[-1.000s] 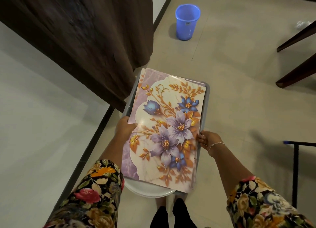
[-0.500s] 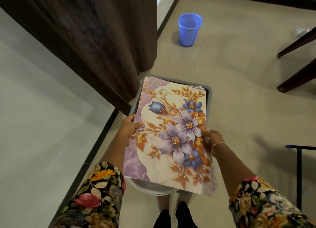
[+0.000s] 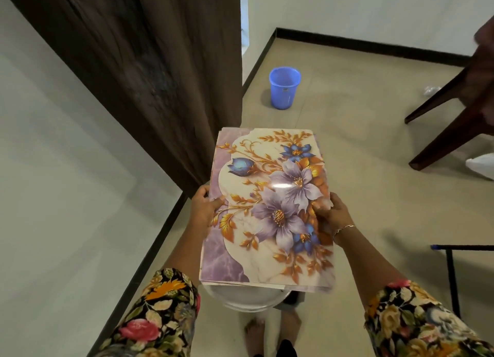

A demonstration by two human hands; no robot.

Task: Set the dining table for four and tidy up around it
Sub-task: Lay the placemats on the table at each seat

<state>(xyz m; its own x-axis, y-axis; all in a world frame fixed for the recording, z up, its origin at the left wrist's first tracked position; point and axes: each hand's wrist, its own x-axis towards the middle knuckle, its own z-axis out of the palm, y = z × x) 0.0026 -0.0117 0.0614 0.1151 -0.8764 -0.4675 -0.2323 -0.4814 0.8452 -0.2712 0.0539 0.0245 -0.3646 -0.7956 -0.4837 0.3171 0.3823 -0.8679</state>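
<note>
Placemats (image 3: 267, 209), curtain (image 3: 160, 75) left, bucket (image 3: 284, 92) ahead, chair (image 3: 449, 144) right

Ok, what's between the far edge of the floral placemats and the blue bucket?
Bare floor tile only, in the head view, between the placemats and the blue bucket.

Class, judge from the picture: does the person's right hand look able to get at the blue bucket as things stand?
Probably not. The right hand grips the floral placemats with the left hand, and the blue bucket stands on the floor beyond the mats' far end. The floor between looks free.
</note>
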